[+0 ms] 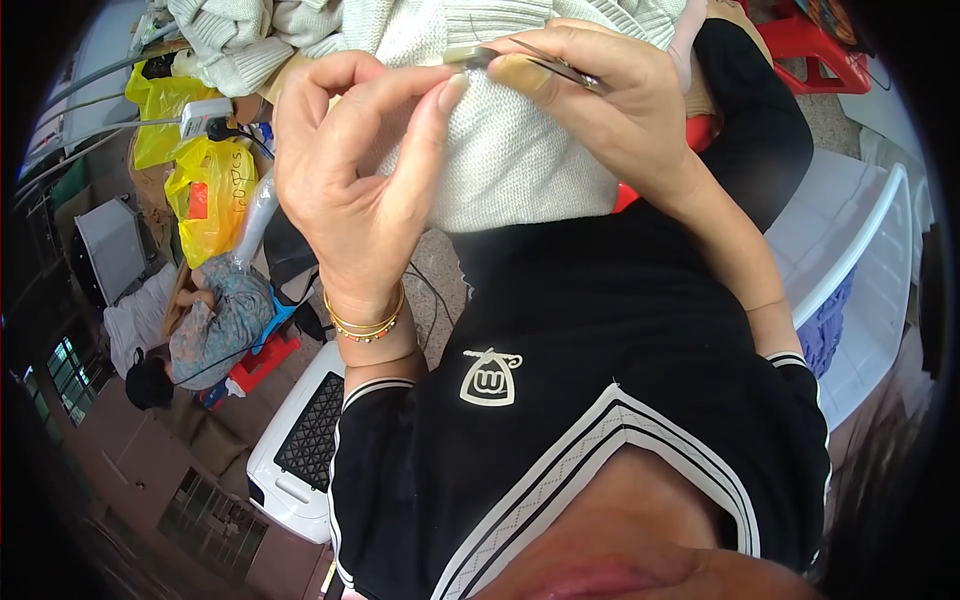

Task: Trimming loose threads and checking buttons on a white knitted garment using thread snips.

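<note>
A cream knitted garment (510, 150) lies over my lap, bunched toward the top of the view. My left hand (350, 170) pinches its upper edge between thumb and fingers, with bangles on the wrist. Close beside it, my right hand (610, 100) is closed on a small pair of metal snips (560, 68) held just above the knit. The two hands almost touch at the fabric's edge. What lies under the fingertips is hidden.
More knitted pieces (240, 40) pile at the top left. Yellow plastic bags (205, 190) and a person sitting on a low red stool (215, 320) are at the left. A white plastic crate (300, 450) stands by my left side, a white chair (860, 260) at the right.
</note>
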Demonstrator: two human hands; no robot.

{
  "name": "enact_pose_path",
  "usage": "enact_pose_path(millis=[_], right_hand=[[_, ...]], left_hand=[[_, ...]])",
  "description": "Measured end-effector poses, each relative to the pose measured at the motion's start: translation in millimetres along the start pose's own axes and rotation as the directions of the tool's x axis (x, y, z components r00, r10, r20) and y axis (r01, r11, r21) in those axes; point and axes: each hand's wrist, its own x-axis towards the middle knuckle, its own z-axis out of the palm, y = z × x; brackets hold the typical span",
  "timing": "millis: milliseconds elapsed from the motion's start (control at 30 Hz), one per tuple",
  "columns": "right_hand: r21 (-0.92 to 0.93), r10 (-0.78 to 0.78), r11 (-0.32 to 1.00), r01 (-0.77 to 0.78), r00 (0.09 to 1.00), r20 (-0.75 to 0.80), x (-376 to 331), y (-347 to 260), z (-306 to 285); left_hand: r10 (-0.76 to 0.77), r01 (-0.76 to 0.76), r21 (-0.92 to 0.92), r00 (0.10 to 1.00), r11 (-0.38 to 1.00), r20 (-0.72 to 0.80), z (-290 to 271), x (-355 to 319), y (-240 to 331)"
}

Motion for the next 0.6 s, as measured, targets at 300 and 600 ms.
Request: enact_pose_path(millis=[300, 600], right_hand=[[-0.224, 0.080, 0.973, -0.055, 0.991, 0.104, 4, -14, -11], [-0.386, 0.103, 0.922, -0.034, 0.982, 0.158, 13, -70, -24]], left_hand=[[0.082, -0.087, 0.100, 0.995, 0.991, 0.053, 5, 6, -3], [0.083, -0.084, 0.042, 0.996, 0.996, 0.037, 11, 1, -11]])
